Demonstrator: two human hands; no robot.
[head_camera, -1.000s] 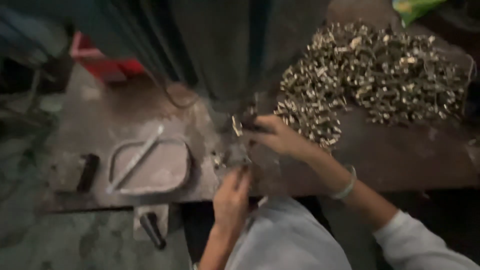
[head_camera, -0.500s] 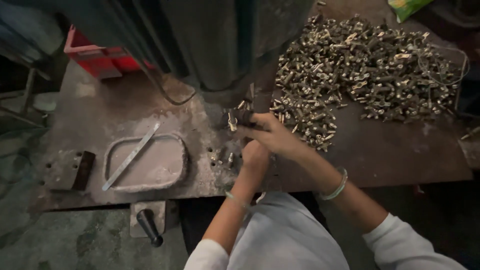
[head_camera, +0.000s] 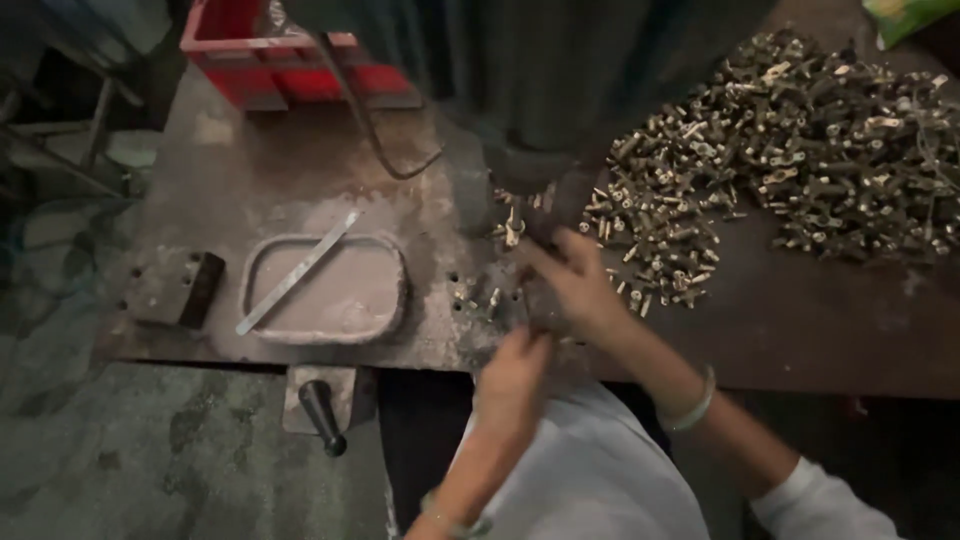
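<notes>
1. Pale cloth covers the person's lap at the near edge, directly beneath both hands.
2. Left hand (head_camera: 512, 372) rises from the lap to the edge of the surface (head_camera: 800, 330); it is motion-blurred, and whether it is clenched or released cannot be told.
3. Right hand (head_camera: 572, 285), just beyond and touching the left, reaches toward the machine base; fingers look curled around a small brass part (head_camera: 514, 232), though blur leaves the grip uncertain.
4. A few loose brass parts (head_camera: 478, 300) lie just left of the hands.
5. Judgement: the step in hand appears to be seating one part under the dark machine column (head_camera: 540, 90). The next move calls for a precise fingertip placement.
6. Left of the hands lie a shallow grey tray (head_camera: 392, 300) holding a flat metal strip (head_camera: 296, 272), and a dark block (head_camera: 180, 288).
7. Right and beyond: a large brass heap (head_camera: 800, 140). Farthest left, a red bin (head_camera: 270, 60).
</notes>
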